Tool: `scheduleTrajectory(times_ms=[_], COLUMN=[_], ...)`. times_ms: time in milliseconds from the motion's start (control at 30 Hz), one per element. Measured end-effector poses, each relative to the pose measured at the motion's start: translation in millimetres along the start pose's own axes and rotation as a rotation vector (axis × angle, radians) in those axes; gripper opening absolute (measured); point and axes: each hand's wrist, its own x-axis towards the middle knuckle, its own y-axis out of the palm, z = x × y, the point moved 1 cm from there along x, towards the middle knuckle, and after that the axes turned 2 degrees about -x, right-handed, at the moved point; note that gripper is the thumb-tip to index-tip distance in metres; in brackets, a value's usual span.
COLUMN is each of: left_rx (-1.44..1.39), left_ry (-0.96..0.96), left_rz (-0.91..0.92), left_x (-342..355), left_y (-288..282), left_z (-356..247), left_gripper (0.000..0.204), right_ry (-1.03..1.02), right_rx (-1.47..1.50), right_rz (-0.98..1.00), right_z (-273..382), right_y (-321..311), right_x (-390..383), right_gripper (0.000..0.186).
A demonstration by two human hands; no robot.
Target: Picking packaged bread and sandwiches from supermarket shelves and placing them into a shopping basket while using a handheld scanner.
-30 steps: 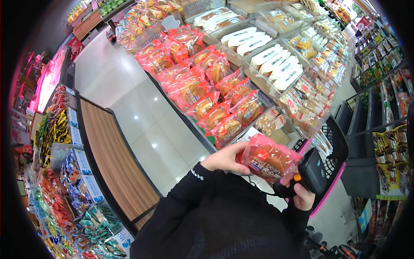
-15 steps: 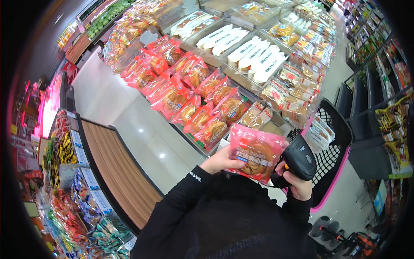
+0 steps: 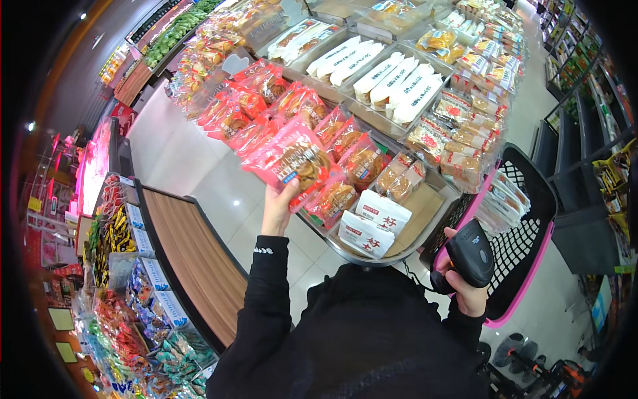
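My left hand (image 3: 282,205) grips the near edge of a red-and-clear bag of bread (image 3: 297,159), held over the row of similar red bread packs (image 3: 364,161) on the display. The held pack hides some of those beneath it. In my right hand (image 3: 465,292) is a black barcode scanner (image 3: 470,253), its head pointing up and forward, with a cable hanging from it. Just in front of me, two white paper packets (image 3: 367,234) stand in the tray's near corner, beside clear packs of small round buns (image 3: 400,176).
Right of the display is a black shopping basket with a pink rim (image 3: 541,249), holding clear packages (image 3: 502,205). White-wrapped loaves (image 3: 399,86) fill bins farther back. At left runs a wood-topped counter (image 3: 196,246) with bagged sweets (image 3: 126,319). Dark shelves (image 3: 578,193) line the right side.
My left hand has carried the bread bag away from the scanner, forward and left over the red packs. The white packets now show. The scanner stays in my right hand, slightly lower.
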Motion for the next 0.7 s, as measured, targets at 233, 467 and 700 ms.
scheduleTrajectory(times_ms=[233, 467, 700], left_rx=[0.047, 0.253, 0.161], left_ry=[0.118, 0.065, 0.05], left_rz=[-0.125, -0.1, -0.06], left_x=[27.0, 39.5, 46.9], left_y=[-24.8, -39.1, -32.1], left_z=[3.2, 26.4, 37.8], left_gripper=[0.043, 0.044, 0.043], right_ry=[0.019, 0.01, 0.025], right_rx=[0.052, 0.007, -0.011], right_rz=[0.051, 0.07, 0.049], right_z=[-7.9, -1.6, -3.9], right_y=[0.7, 9.8, 12.8], right_x=[2.5, 3.3, -0.7], right_gripper=[0.057, 0.06, 0.063])
